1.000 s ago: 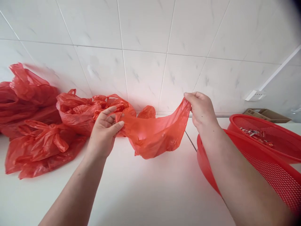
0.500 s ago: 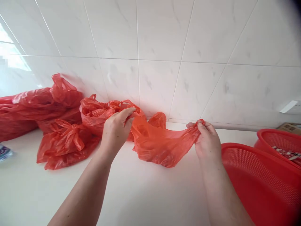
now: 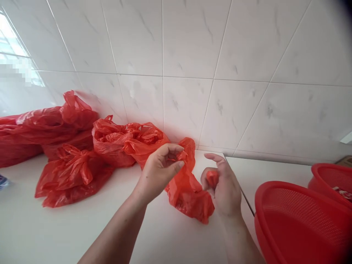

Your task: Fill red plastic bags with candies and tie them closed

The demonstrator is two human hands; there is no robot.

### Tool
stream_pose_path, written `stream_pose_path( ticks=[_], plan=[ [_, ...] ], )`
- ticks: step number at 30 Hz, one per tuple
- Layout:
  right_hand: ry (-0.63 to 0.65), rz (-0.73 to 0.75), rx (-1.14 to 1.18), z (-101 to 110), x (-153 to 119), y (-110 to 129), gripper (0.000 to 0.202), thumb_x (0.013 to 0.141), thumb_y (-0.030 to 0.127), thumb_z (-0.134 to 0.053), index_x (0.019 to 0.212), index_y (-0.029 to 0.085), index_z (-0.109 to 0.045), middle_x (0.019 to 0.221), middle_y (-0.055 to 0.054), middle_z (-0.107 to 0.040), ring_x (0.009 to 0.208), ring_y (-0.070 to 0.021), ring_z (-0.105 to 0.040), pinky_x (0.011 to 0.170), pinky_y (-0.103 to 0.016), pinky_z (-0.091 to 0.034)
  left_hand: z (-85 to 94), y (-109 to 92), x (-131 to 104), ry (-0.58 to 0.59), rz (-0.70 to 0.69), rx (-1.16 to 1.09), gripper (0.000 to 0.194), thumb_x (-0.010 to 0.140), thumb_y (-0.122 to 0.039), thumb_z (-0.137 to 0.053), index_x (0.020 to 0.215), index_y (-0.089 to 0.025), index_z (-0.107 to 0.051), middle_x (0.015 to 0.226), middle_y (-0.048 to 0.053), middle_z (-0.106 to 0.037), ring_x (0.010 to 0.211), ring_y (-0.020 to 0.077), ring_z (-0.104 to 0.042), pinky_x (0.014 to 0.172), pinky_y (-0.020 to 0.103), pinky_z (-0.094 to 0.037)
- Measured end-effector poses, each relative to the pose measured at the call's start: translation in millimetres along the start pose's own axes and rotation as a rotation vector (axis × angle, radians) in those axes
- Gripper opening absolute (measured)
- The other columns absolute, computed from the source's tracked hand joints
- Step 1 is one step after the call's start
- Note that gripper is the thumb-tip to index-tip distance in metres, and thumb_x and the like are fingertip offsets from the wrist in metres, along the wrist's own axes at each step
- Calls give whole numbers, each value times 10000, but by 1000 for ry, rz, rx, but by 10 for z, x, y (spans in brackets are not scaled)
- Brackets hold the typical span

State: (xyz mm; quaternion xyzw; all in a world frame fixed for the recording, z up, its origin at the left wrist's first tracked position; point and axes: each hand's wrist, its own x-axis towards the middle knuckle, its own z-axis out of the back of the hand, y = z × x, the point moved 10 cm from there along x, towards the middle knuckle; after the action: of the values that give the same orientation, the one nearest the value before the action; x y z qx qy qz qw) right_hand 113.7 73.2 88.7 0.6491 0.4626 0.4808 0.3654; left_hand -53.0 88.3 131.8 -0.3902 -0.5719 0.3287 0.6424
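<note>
A thin red plastic bag (image 3: 189,200) hangs and crumples over the white counter between my hands. My left hand (image 3: 161,174) is beside its upper part, thumb and fingers curved with a gap between them. My right hand (image 3: 227,187), slightly blurred, has its lower fingers curled around a bunched bit of red plastic, while the index finger stands away from them. Whether that bit joins the hanging bag is hard to see. Behind my left hand sits an open-topped red plastic bag (image 3: 148,137). A knotted red plastic bag (image 3: 74,179) lies further left.
More full red bags (image 3: 52,126) line the tiled wall (image 3: 189,106) at the left. On the right stand a large red perforated basket (image 3: 297,205) and another red basket (image 3: 324,174) behind it. A seam (image 3: 247,201) crosses the white counter (image 3: 115,227) before the baskets.
My right hand has moved left and down, closer to my left hand, which has shifted right. The bag, stretched sideways between them before, now hangs slack. The view has turned slightly.
</note>
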Motion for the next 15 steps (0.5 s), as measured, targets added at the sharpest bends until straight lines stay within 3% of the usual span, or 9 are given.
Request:
stream_pose_path(
  ticks=[3,5,8,10,12,15],
  plan=[
    [240,-128,-165,-264,-75,-173,448,885,470,-524,1285,279,-463,589,58,-505,520,-112,-486,486,-220,-404,-141,9,-61,78,-4,11,214,811,-160,-642,1006,-250,-632,971,11,-627,917,147,-590,832,295,-499],
    [330,-146,-251,-347,-86,-256,371,870,453,-554,1184,255,-546,616,52,-486,534,-105,-454,498,-223,-388,-231,29,-89,140,11,-22,235,828,-170,-627,1048,-255,-614,976,24,-632,918,162,-601,817,316,-512],
    [226,-125,-283,-237,1,-309,295,875,474,-526,865,194,-616,607,42,-447,521,-90,-380,464,-216,-329,-201,29,-96,91,-36,34,289,824,-177,-637,1096,-252,-575,1041,39,-603,907,161,-591,795,317,-511],
    [143,-131,-265,-137,49,-340,310,871,475,-524,781,187,-590,593,47,-417,521,-88,-351,460,-214,-317,-156,9,-106,34,-115,169,259,781,-182,-693,1013,-238,-591,999,24,-585,877,148,-564,783,294,-490],
    [93,-124,-261,-68,76,-349,307,869,469,-529,746,190,-565,589,53,-391,524,-86,-331,457,-209,-305,-222,45,-131,78,-159,278,277,720,-189,-756,949,-235,-608,938,8,-577,862,147,-543,767,278,-471],
    [43,-95,-288,4,100,-341,328,873,451,-523,670,195,-495,583,56,-366,520,-82,-311,440,-201,-280,-365,198,-175,187,-140,364,329,729,-129,-726,1014,-264,-634,938,2,-573,845,140,-540,736,263,-457]
  ],
)
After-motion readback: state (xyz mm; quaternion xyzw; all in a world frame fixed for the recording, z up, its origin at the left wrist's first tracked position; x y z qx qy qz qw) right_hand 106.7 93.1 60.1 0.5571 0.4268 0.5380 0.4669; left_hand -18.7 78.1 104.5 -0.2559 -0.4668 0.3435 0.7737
